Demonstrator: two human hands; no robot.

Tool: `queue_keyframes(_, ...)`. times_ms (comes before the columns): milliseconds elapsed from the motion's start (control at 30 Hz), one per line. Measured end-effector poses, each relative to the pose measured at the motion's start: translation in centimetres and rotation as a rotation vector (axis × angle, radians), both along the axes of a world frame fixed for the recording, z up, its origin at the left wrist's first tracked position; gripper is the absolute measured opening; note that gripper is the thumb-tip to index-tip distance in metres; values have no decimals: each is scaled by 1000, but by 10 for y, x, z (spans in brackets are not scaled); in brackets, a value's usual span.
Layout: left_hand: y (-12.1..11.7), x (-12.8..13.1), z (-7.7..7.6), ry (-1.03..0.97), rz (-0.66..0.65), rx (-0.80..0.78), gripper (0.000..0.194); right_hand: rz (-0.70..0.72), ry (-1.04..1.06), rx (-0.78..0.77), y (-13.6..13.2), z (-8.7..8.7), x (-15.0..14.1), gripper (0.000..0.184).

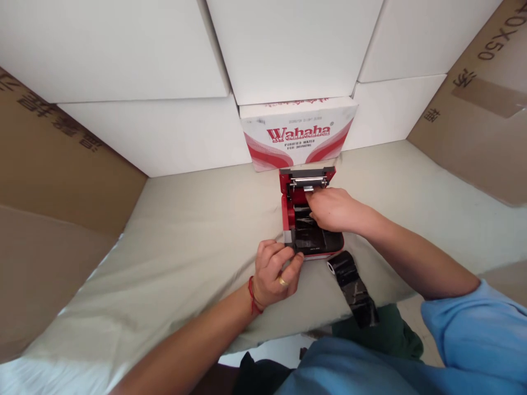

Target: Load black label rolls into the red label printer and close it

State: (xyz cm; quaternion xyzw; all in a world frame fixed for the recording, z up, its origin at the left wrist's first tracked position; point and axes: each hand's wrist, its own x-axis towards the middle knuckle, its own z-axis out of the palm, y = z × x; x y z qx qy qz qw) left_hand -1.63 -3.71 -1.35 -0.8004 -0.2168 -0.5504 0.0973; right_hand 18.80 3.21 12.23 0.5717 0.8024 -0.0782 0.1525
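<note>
A red and black label printer point(314, 241) stands on the cloth-covered surface with its lid point(308, 178) raised, showing a roller and metal bar. Glossy black ribbon lies across its inside. My left hand point(276, 272), with a ring and a red string bracelet, has its fingers curled against the printer's front left corner. From the right, my right hand point(332, 209) reaches into the printer beneath the lid. Its fingers are bent together, and the tips are partly hidden, so what they grip cannot be made out. A black ribbon roll point(343, 266) lies by the printer's front right, its loose end trailing over the edge.
Behind the printer stands a white and red Wahaha water carton point(302, 134). Stacked white boxes point(296, 49) form a wall at the back. Brown cardboard boxes flank the surface on the left point(61, 170) and right point(486, 120). The pale cloth point(197, 219) is wrinkled.
</note>
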Motion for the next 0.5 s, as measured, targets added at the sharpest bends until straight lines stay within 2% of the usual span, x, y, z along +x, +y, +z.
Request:
queue_keyframes(133, 1, -1, 1, 6, 47, -15, 29, -16, 17, -16, 0, 1, 0, 31)
queue_keyframes(333, 7, -2, 5, 22, -59, -76, 20, -47, 35, 16, -4, -2, 1, 36)
queue_keyframes(500, 5, -2, 5, 19, -52, -101, 22, -64, 53, 2, -6, 0, 1, 32)
